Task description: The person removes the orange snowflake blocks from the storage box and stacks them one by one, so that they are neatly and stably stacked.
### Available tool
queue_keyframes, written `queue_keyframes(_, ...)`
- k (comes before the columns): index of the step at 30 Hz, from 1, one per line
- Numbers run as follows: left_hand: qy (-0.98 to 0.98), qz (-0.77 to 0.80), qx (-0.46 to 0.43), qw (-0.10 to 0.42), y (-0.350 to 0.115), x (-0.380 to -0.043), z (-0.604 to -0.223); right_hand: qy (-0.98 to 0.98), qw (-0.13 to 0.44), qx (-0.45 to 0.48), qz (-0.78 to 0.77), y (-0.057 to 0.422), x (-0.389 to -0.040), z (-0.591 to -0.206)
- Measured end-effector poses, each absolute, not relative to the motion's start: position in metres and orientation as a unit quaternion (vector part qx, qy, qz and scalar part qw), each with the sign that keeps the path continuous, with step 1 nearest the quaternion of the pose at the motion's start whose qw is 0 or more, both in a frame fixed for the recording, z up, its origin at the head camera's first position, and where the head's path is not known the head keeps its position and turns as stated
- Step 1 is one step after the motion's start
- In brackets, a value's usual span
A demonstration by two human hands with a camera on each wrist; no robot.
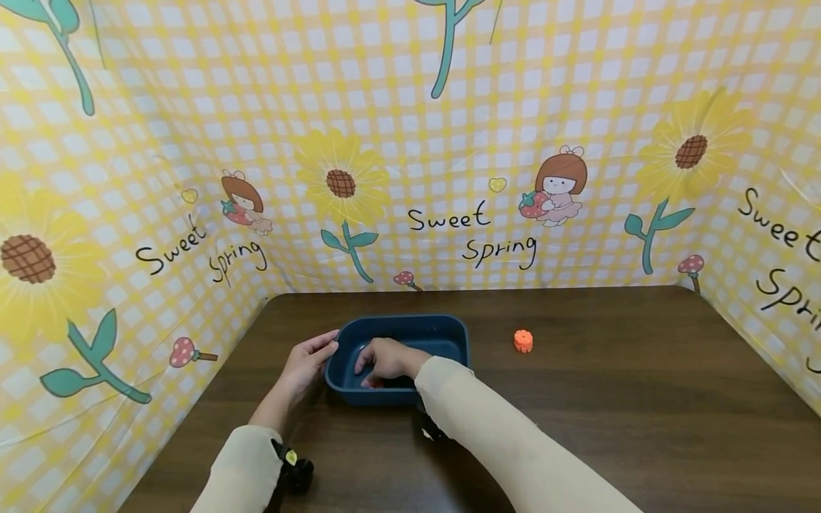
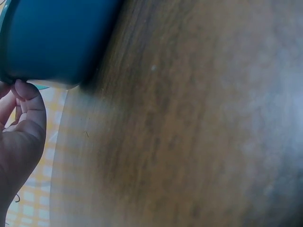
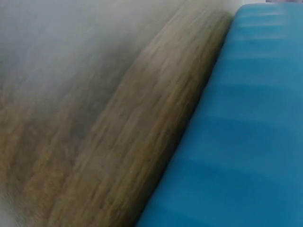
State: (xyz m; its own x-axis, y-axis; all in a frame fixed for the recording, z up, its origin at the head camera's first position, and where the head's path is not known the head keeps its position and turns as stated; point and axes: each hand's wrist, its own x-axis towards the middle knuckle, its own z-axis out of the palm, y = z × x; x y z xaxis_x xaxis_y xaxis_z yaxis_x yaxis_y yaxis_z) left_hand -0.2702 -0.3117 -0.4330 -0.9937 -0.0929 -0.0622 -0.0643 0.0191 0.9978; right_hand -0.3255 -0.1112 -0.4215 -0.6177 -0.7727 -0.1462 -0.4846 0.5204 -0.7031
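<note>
A dark blue plastic tub [image 1: 404, 397] with rounded corners stands on the table in the head view. At its left end my left hand [image 1: 306, 367] pinches the rim between thumb and fingers. The left wrist view shows that thumb and fingers [image 2: 23, 123] at the edge of the tub [image 2: 57, 42]. My right hand [image 1: 390, 358] reaches down inside the tub, fingers bent toward its floor. A reddish patch shows by its fingertips; whether that is skin or a small object I cannot tell. Only the tub's outer wall [image 3: 241, 127] appears in the right wrist view, without the hand.
A small orange notched piece [image 1: 523, 340] sits on the brown wooden table [image 1: 609, 399], right of the tub. Yellow checked cloth [image 1: 410, 142] with flower prints hangs behind and at both sides of the table. Each wrist wears a black device.
</note>
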Motion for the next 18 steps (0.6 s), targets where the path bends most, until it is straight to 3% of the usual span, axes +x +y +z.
queue_keyframes(6,-0.714,-0.698,0.054,0.011,-0.312,-0.27,-0.432,0.848,0.212,-0.362,-0.323,-0.112,-0.325,-0.423)
queue_keyframes(18,-0.722,-0.689,0.052,0.012,-0.31,-0.267,-0.43,0.837,0.237,-0.384,-0.309,-0.098,-0.331,-0.421)
